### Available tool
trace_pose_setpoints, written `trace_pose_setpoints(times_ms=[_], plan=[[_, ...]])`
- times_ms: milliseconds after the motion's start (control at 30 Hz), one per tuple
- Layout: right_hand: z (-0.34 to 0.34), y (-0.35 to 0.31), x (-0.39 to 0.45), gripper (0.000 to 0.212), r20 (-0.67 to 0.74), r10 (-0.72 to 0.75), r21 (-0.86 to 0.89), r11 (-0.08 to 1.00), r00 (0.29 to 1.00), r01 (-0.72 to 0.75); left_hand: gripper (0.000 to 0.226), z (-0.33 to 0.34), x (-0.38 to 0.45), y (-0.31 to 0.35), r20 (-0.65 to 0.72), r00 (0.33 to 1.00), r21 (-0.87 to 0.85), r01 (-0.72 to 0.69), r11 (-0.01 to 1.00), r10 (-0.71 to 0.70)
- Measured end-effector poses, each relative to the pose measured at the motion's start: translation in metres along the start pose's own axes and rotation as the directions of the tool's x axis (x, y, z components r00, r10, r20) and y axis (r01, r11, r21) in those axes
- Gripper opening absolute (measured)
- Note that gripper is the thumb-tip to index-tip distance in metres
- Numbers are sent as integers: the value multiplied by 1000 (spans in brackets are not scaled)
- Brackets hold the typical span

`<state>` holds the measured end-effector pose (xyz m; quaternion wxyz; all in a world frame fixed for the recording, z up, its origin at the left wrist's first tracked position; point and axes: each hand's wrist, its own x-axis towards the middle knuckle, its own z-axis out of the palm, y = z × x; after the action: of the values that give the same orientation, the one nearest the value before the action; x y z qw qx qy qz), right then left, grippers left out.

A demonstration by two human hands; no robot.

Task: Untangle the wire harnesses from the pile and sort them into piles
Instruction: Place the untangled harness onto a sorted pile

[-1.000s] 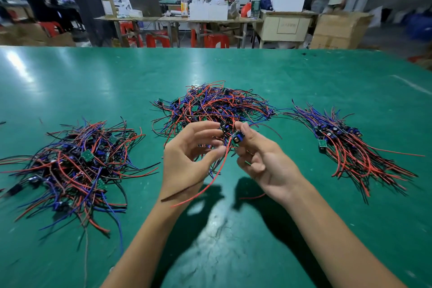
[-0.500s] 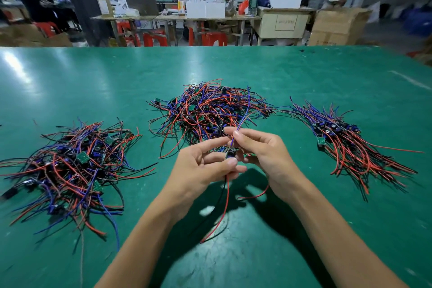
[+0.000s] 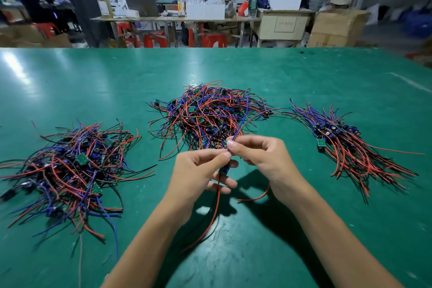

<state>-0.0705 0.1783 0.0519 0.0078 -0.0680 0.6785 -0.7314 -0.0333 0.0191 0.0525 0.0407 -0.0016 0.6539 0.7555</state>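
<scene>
The harness in hand (image 3: pixel 225 169) is held above the green table (image 3: pixel 304 72) just at 6 o'clock of the tangled middle pile (image 3: pixel 208 112). The left hand (image 3: pixel 198 175) pinches it with thumb and forefinger at the small blue module where the wires meet, while the right hand (image 3: pixel 261 159) pinches its blue lead just above, at 1 o'clock of that module; both hands are closed on this one harness. Its red and black tails hang limp toward 6 o'clock, so it looks very light and floppy, with thin insulated wires that snag readily on neighbours. The stiffer module seems the safest grip; tugging a single wire could strain its joint. The blue lead rises toward the heap and may remain caught there. A loose pile (image 3: pixel 70 166) lies at 9 o'clock, and an aligned, combed pile (image 3: pixel 346 145) at 3 o'clock.
</scene>
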Motion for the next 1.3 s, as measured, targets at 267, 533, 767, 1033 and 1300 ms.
trace_pose_setpoints(times_ms=[267, 533, 767, 1033, 1300], plan=[[4, -4, 0, 21, -23, -8, -95, 995, 1000, 5, 7, -3, 0, 2, -81, 996, -20, 27, 999, -28], [7, -5, -4, 18, -7, -3, -73, 997, 1000, 2, 9, -3, -1, 5, -47, 997, 2, 66, 998, -66], [30, 0, -11, 28, 79, -76, -226, 970, 994, 92, 8, -3, 0, 7, -80, 995, -31, 55, 998, -57], [36, 1, -7, 31, -82, 97, -18, 995, 992, -99, 13, 1, -1, 4, -56, 997, 104, 67, 992, -61], [-1, -6, 9, 22, -296, 249, 101, 968, 922, -229, 17, 2, -6, 5, 228, 957, 264, 117, 957, -180]])
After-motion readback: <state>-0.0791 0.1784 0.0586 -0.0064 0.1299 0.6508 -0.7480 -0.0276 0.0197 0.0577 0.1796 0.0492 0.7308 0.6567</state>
